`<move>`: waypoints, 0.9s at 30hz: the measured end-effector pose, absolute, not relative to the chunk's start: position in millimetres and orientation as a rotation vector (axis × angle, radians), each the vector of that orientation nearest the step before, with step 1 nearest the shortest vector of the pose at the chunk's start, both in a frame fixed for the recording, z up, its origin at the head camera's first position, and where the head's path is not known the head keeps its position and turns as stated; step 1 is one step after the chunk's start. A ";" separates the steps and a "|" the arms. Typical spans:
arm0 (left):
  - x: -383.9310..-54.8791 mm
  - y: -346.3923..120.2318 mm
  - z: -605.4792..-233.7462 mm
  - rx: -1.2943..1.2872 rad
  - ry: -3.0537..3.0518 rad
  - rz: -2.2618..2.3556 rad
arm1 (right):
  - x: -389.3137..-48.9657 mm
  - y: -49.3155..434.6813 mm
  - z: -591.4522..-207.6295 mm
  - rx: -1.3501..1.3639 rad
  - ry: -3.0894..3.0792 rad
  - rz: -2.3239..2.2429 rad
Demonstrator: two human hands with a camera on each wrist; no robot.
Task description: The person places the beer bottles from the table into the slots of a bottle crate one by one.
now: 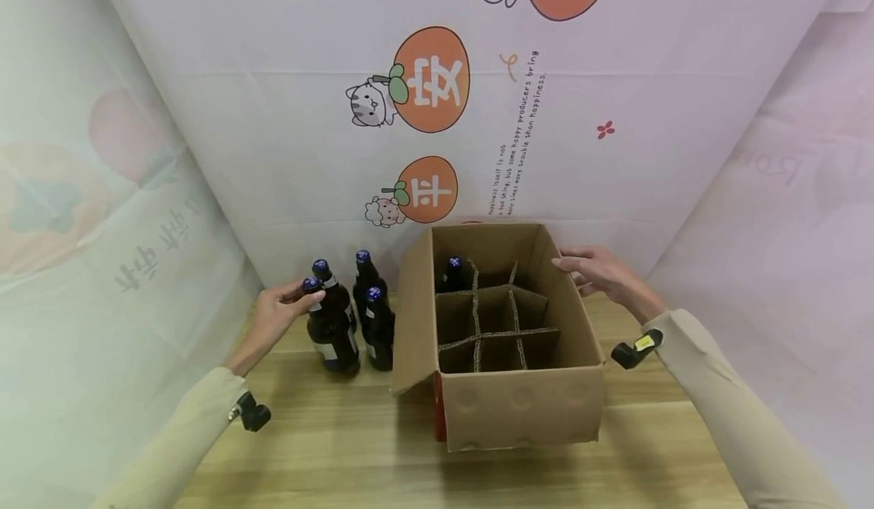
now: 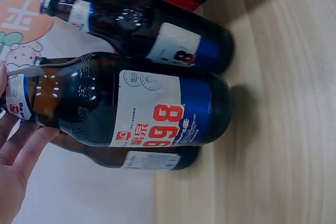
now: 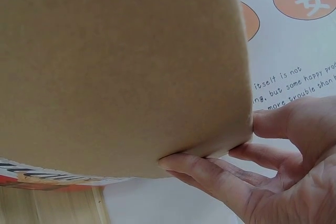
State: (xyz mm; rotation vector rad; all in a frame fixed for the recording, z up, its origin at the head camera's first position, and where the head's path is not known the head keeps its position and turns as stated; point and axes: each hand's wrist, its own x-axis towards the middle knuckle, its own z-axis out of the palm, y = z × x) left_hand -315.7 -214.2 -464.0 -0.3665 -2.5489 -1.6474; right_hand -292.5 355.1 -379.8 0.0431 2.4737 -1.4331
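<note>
Several dark beer bottles with blue caps stand upright in a group left of an open cardboard box (image 1: 522, 403). My left hand (image 1: 275, 313) grips the neck of the front-left beer bottle (image 1: 332, 344). Its white and blue label with red "998" faces the left wrist view, where fingers (image 2: 34, 148) curl round the neck. My right hand (image 1: 604, 275) holds the box's far right edge, with fingers (image 3: 210, 174) on the brown cardboard flap (image 3: 126, 77). Another bottle (image 1: 454, 274) stands inside the far left compartment, its lower part hidden by the dividers.
Cardboard dividers (image 1: 476, 315) split the box into several compartments. Its left flap (image 1: 414, 319) leans outward near the bottles. The box stands on a light wooden table (image 1: 328, 448). A white printed cloth (image 1: 293, 137) rises behind, with more cloth at both sides.
</note>
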 end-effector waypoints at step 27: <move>-317.6 -207.0 -363.0 -0.447 -2.555 -1.549 | -291.6 357.6 -379.4 0.024 2.483 -1.409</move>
